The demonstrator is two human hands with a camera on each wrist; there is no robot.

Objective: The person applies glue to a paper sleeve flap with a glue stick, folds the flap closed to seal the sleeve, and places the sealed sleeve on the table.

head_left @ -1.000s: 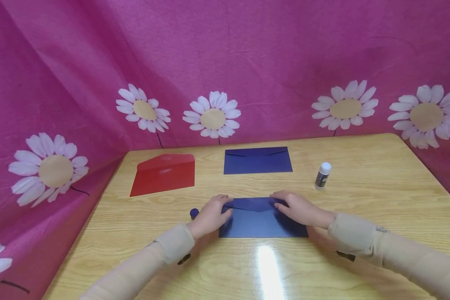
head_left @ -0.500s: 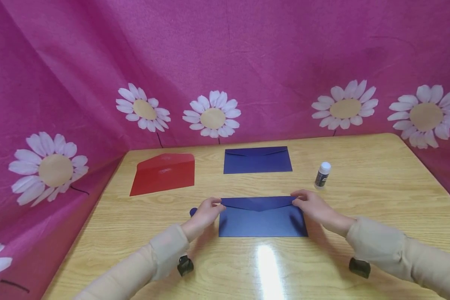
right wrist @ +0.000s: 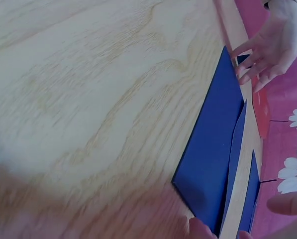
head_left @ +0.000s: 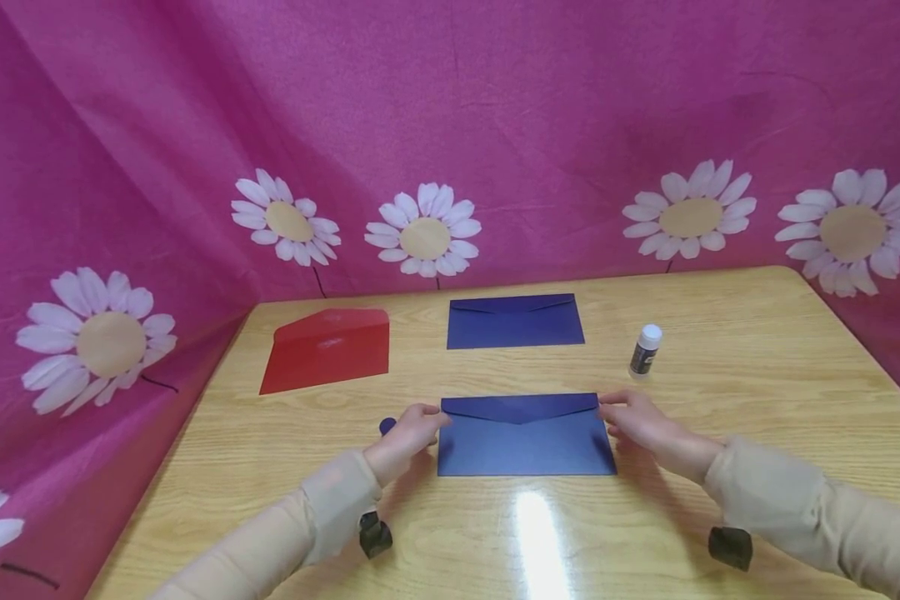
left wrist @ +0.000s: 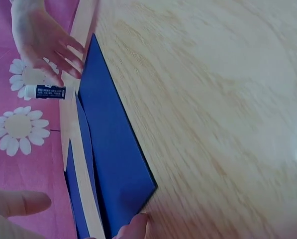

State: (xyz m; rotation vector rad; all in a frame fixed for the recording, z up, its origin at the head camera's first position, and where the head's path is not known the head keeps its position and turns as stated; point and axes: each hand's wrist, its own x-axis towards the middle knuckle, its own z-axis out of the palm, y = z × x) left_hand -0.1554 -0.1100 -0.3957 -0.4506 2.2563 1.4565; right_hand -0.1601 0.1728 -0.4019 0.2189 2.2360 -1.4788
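A dark blue envelope (head_left: 525,450) lies flat in front of me, its pointed flap (head_left: 521,407) folded down along the far side. In the wrist views the flap's edge stands slightly raised from the body. My left hand (head_left: 407,437) is at the envelope's left edge, fingertips right at the corner by the flap. At the opposite edge is my right hand (head_left: 648,429), its fingers loosely extended and spread beside the far corner. Each wrist view shows the other hand with relaxed fingers near the envelope's end. Neither hand grips the paper.
Behind lies a second blue envelope (head_left: 516,325), flap folded down. A red envelope (head_left: 337,354) with its flap raised is at the back left. A capped glue stick (head_left: 646,350) stands at the right. A small blue cap (head_left: 387,426) sits partly behind my left hand.
Both hands have slid outward from the flap to the envelope's two ends, the right hand farther. The flap lies uncovered now; the envelope has stayed in place.
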